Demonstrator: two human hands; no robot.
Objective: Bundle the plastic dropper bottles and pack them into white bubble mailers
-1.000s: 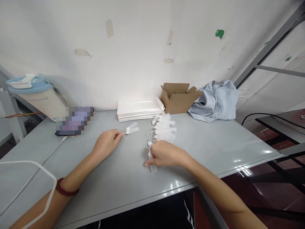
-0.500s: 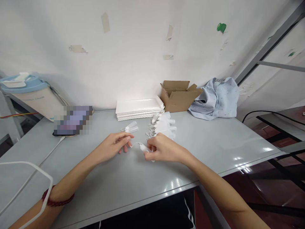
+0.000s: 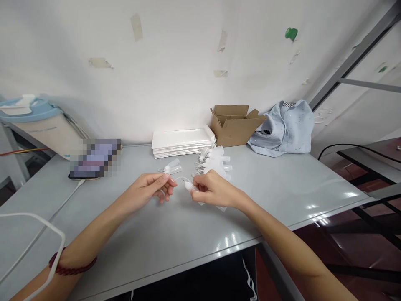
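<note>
My right hand (image 3: 216, 189) is closed around a small clear plastic bottle with a white top (image 3: 188, 185), most of it hidden by the fingers. From that top a thin white cord (image 3: 179, 178) arches over to my left hand (image 3: 156, 187). There the thumb and index finger pinch the cord's end, while the other fingers curl loosely. A clear tip shows below my right hand, and I cannot tell what it belongs to. Just behind the right hand lies a pile of similar bottles (image 3: 216, 161) with corded tops. Two more such bottles (image 3: 173, 167) rest behind the left hand.
White flat boxes (image 3: 181, 138) are stacked against the wall beside an open cardboard box (image 3: 236, 131) and a light blue cloth (image 3: 290, 129). On the left are a phone (image 3: 95, 156) with a white cable (image 3: 67, 200) and a blue-lidded container (image 3: 44, 125). The grey table's front edge is close.
My left thumb and index finger have closed together at the cord's end. The bottle's top has risen slightly with my right hand, and a clear tip now shows below that hand.
</note>
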